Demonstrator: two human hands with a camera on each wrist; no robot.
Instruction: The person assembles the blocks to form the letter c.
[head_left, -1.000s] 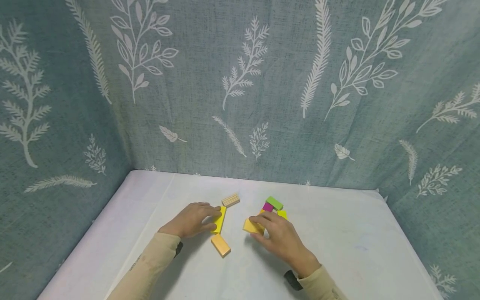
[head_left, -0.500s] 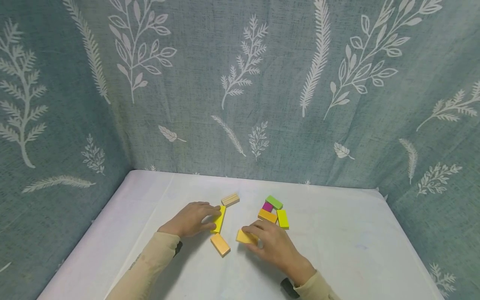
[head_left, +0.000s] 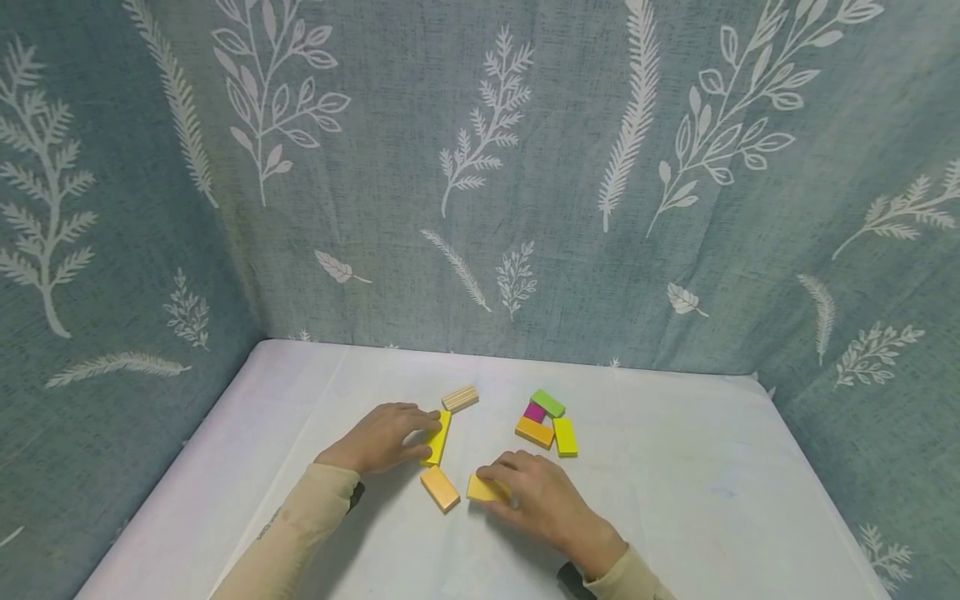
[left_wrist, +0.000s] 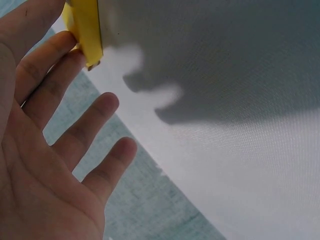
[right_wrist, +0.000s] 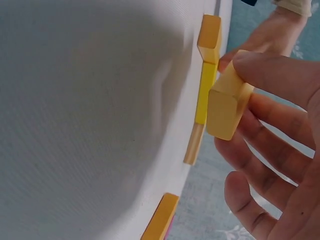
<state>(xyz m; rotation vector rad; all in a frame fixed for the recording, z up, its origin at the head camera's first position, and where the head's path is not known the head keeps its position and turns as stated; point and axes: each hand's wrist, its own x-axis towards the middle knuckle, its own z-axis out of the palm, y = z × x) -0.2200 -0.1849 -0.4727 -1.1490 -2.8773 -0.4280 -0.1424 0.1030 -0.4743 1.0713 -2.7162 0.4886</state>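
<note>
My left hand (head_left: 378,437) holds a bright yellow block (head_left: 442,433) that lies on the white table; in the left wrist view, fingertips meet the block (left_wrist: 90,32) while the ring and little fingers spread free. My right hand (head_left: 536,500) pinches a pale orange block (right_wrist: 224,112) between thumb and fingers, raised over the table. An orange block (head_left: 439,489) touches the near end of the yellow one, and a striped wooden block (head_left: 460,398) adjoins its far end. Between the orange block and the held pale one is a narrow gap.
Right of centre lies a loose ring of blocks: a green one (head_left: 547,403), a purple one (head_left: 535,412), an orange one (head_left: 534,432) and a yellow-green one (head_left: 566,437). Leaf-patterned cloth (head_left: 480,250) walls the white table (head_left: 675,483) at the back and sides.
My right hand has carried the pale orange block toward me and to the left, away from the ring of blocks, uncovering them. The left hand stays on the yellow block.
</note>
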